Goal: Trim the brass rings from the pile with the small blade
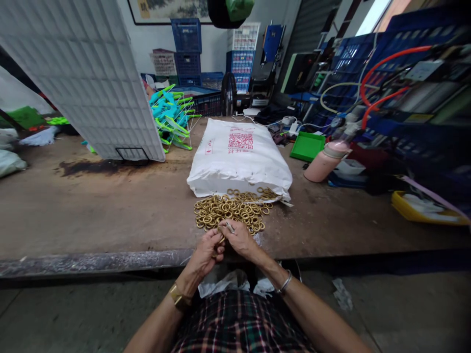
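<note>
Head view: I have both hands together at the near edge of the tabletop (110,206), just in front of the pile of rings (230,211). My left hand (206,252) is pinched shut on a brass ring (221,240), most of it hidden under the fingers. My right hand (241,238) is closed on a small metal clip (230,227) that pokes out above the knuckles, touching or very near the ring; I cannot tell whether the two are joined. The pile lies spilled from the mouth of a white sack (239,157) that rests mid-table, its open end toward me.

To do this well, I judge I should keep the ring steady in the left fingertips with its edge turned toward the right hand, and let the right do the fine fitting, working close over the table edge so anything that slips lands on the wood and not in my lap. A light grip ought to do; squeezing would only cover the spot I need to see.

Further off, a white grid panel (84,73) leans at the far left, with green and blue hangers (171,115) behind it. A pink bottle (326,162) lies on its side near the right edge, beside a green tray (307,146). A yellow tray (423,208) sits at the far right. Blue crates (187,49) are stacked at the back wall.
</note>
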The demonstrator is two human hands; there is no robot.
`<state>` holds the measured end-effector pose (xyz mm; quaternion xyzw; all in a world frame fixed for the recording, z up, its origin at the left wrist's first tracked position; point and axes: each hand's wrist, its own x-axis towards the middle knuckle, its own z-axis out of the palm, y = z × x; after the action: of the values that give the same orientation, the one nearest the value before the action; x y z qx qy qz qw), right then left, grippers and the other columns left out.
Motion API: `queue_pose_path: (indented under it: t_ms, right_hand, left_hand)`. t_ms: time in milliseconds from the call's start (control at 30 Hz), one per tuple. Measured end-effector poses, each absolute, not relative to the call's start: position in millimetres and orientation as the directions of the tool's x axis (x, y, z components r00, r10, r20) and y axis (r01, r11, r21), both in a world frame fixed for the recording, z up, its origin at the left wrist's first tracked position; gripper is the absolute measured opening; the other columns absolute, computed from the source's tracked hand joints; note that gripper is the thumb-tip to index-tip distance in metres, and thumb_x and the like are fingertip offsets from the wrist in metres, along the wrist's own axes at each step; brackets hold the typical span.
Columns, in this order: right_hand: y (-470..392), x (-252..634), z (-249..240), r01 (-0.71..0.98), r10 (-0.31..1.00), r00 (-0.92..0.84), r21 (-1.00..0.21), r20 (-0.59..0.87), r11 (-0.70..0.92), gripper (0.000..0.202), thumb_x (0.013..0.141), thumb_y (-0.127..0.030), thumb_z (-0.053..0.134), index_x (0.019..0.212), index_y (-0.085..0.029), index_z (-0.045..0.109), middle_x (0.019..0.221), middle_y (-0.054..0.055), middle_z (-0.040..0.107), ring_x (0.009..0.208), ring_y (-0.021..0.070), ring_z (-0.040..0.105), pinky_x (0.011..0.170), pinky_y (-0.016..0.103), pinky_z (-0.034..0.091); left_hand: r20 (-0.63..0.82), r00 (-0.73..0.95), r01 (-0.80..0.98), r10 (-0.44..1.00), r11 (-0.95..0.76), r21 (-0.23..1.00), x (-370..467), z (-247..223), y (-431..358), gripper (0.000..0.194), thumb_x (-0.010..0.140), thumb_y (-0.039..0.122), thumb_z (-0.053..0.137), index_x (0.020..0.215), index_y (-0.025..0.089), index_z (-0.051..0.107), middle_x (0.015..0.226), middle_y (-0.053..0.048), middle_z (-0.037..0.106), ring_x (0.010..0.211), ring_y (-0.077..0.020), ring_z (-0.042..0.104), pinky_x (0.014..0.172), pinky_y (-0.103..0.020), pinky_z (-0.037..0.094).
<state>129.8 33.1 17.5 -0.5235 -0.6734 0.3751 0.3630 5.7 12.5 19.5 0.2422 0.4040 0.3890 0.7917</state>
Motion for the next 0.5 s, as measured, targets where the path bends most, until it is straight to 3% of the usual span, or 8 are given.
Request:
queue_pose_path:
  t_ms: [233, 400, 500]
  right_hand:
    - [31.2, 132.3, 18.7, 0.292, 1.000, -0.013, -0.956, 0.007, 0.010, 0.024, 0.079, -0.036, 0.045, 0.089, -0.017, 0.056, 0.062, -0.003, 0.054, 0.056, 0.0103, 0.049, 0.056, 0.022, 0.040]
    - [24.5, 133.6, 23.3, 0.370, 0.985, -0.111, -0.914, 0.136, 0.168, 0.023, 0.076, -0.029, 0.048, 0.095, -0.018, 0.056, 0.081, 0.001, 0.061, 0.072, 0.0127, 0.055, 0.069, 0.025, 0.042]
    - [23.5, 130.7, 23.7, 0.377, 0.971, -0.193, -0.904, 0.138, 0.203, 0.021, 0.077, -0.031, 0.048, 0.092, -0.018, 0.057, 0.084, 0.002, 0.062, 0.078, 0.0138, 0.056, 0.073, 0.026, 0.042]
  left_hand:
    - [-0.517, 0.302, -0.629, 0.801, 0.575, 0.523, 4.7, 12.4, 18.8, 0.023, 0.068, 0.017, 0.062, 0.071, 0.017, 0.039, 0.054, 0.005, 0.046, 0.037, -0.0010, 0.035, 0.035, -0.010, 0.020]
    - [-0.544, 0.327, -0.666, 0.773, 0.596, 0.448, 3.7, 11.7, 20.4, 0.014, 0.073, 0.013, 0.055, 0.068, 0.014, 0.042, 0.052, 0.005, 0.044, 0.036, -0.0003, 0.032, 0.033, -0.010, 0.020]
    - [-0.542, 0.359, -0.657, 0.760, 0.618, 0.432, 4.2, 13.9, 18.8, 0.010, 0.075, 0.013, 0.053, 0.069, 0.013, 0.045, 0.050, 0.005, 0.042, 0.034, -0.0004, 0.031, 0.033, -0.010, 0.020]
